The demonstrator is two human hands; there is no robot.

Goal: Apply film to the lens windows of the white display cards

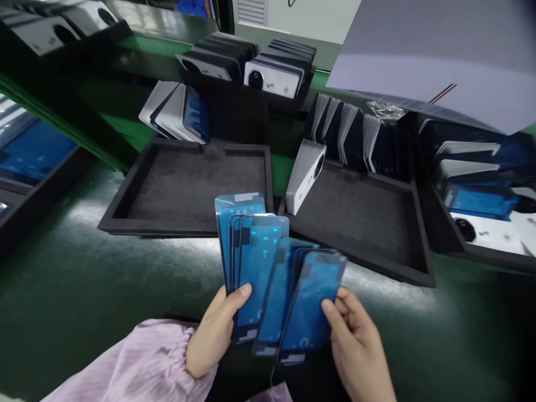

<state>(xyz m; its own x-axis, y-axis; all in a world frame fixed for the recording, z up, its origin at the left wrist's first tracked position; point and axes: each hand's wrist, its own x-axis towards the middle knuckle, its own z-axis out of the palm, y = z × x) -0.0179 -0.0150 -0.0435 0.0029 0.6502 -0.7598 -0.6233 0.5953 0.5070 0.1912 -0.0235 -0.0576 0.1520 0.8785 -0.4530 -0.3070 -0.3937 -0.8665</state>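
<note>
Several blue-filmed phone back panels (pixel 257 262) are fanned out in my left hand (pixel 220 329), its thumb pressed on the front one. My right hand (pixel 355 332) pinches a second fan of the same kind of panels (pixel 312 307) by the right edge. The two fans overlap in the middle, a little above the near edge of the bench. Their blue faces are towards me, with dark patches and small cut-outs. The fingers behind the panels are mostly hidden.
Two black foam trays (pixel 109 223) (pixel 422 262) lie beyond my hands. White-edged panels (pixel 167 114) stand in the left tray, and more rows (pixel 349 131) in the right one. Another loaded tray (pixel 473 251) sits far right. A green post (pixel 62 106) slants at left; a large pale sheet (pixel 435 50) hangs upper right.
</note>
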